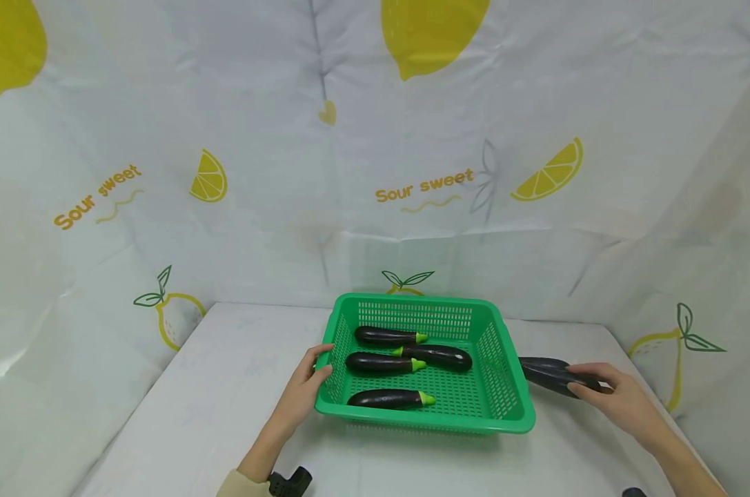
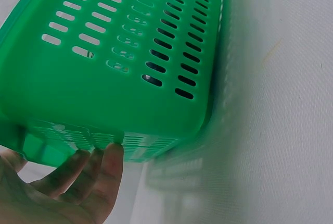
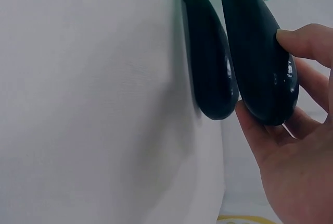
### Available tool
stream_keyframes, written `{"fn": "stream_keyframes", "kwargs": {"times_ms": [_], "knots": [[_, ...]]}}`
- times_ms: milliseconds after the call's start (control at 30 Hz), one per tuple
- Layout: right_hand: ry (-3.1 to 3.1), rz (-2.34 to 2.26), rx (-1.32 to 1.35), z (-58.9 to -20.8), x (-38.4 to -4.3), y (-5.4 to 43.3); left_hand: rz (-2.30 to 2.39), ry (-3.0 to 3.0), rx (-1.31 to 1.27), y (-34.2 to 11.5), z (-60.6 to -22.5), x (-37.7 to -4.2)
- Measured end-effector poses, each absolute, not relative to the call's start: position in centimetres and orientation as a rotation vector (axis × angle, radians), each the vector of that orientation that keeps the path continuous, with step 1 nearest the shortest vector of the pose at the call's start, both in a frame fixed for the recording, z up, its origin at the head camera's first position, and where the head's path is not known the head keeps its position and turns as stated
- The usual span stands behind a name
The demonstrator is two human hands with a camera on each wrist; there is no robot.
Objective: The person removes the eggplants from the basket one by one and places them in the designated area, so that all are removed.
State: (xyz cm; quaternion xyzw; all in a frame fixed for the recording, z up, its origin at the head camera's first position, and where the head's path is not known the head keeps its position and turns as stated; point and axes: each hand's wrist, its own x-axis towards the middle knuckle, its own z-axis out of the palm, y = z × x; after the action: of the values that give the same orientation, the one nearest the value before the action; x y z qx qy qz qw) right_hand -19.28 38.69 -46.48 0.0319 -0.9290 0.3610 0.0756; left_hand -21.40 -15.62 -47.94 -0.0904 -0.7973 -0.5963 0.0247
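In the lower middle of the frame, on a white tabletop (image 1: 238, 386), sat a rectangular green plastic basket (image 1: 424, 420) with slotted walls. My left hand (image 1: 300, 390) held its left side, thumb at the rim and fingers pressed against the outer wall beneath it.

Four glossy dark purple eggplants lay sideways inside. The topmost eggplant (image 1: 383, 336) in the frame pointed its bright green cap to the right, as did the left-middle eggplant (image 1: 379, 363) and the lowest eggplant (image 1: 383, 398), near the front wall. The right-middle eggplant (image 1: 443, 357) faced the other way, its cap towards the left.

At the right of the frame, outside the basket, my right hand (image 1: 626, 400) pinched a fifth eggplant (image 3: 260, 52) by its rounded end, thumb on one side and fingers on the other. Just beside it was a sixth eggplant (image 3: 210, 62), its green cap at the top edge of the right wrist view; I could not tell whether those two touched.

Across the upper part of the frame hung a pale cloth (image 1: 275, 228) printed with lemons, lemon slices and the words "Sour sweet". A beige sleeve (image 1: 243, 484) showed at the bottom edge.
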Motion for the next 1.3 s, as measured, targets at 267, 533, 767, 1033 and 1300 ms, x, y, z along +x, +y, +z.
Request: {"fn": "stream_keyframes", "kwargs": {"times_ms": [267,533,767,1033,1300], "knots": [[-2.845,0.988,0.139,-47.3,-20.0,38.1,-1.844,-2.464,-0.278,-15.7,-48.0,-21.5],[-2.887,0.979,0.174,-48.0,-20.5,37.3,-1.842,-2.466,-0.271,-15.7,-48.0,-21.5],[-2.844,0.922,0.245,-48.3,-20.6,37.0,-1.833,-2.468,-0.282,-15.6,-48.0,-21.4],[-2.870,0.804,0.227,-48.3,-20.9,37.0,-1.832,-2.468,-0.284,-15.6,-48.0,-21.4],[-2.838,0.725,0.268,-47.2,-20.8,36.7,-1.837,-2.469,-0.276,-15.6,-47.9,-21.4]]}}
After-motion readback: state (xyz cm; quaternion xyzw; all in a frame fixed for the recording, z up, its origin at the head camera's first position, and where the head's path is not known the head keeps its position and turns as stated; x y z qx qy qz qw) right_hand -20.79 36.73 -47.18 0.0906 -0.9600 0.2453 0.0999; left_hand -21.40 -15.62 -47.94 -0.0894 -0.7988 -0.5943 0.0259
